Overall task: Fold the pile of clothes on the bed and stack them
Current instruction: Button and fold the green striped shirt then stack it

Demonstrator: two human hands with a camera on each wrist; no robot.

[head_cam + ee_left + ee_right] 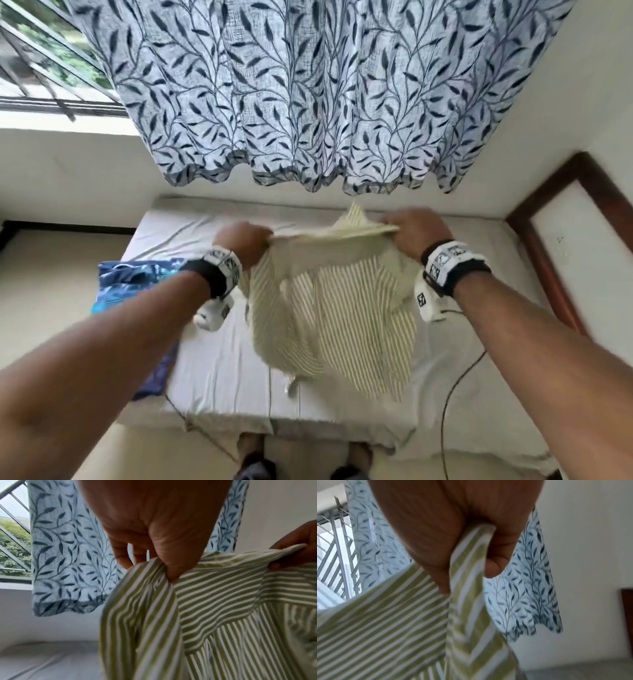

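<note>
A green-and-white striped shirt (346, 308) hangs in the air above the bed (212, 363), stretched between both hands along its upper edge while the rest droops toward the pale sheet. The left hand (245, 241) grips the shirt's left upper corner — in the left wrist view the thumb (178, 555) and curled fingers bunch the striped cloth (197, 615) together. The right hand (416, 231) holds the opposite corner; the right wrist view shows a fold of the fabric (467, 588) pinched between thumb (498, 555) and fingers, though that picture is blurred. A pointed bit of the shirt sticks up beyond the taut edge, on the side away from the person. Left of the shirt, on the bed's left edge, lies a blue patterned garment (137, 277), partly hidden by the left forearm. Beyond the shirt hangs a white curtain (308, 96) printed with dark blue leaves — its hem sits above the far end of the bed. To the right of the shirt a thin dark cable (455, 387) trails over the sheet, and a dark wooden frame (544, 260) leans by the wall.
</note>
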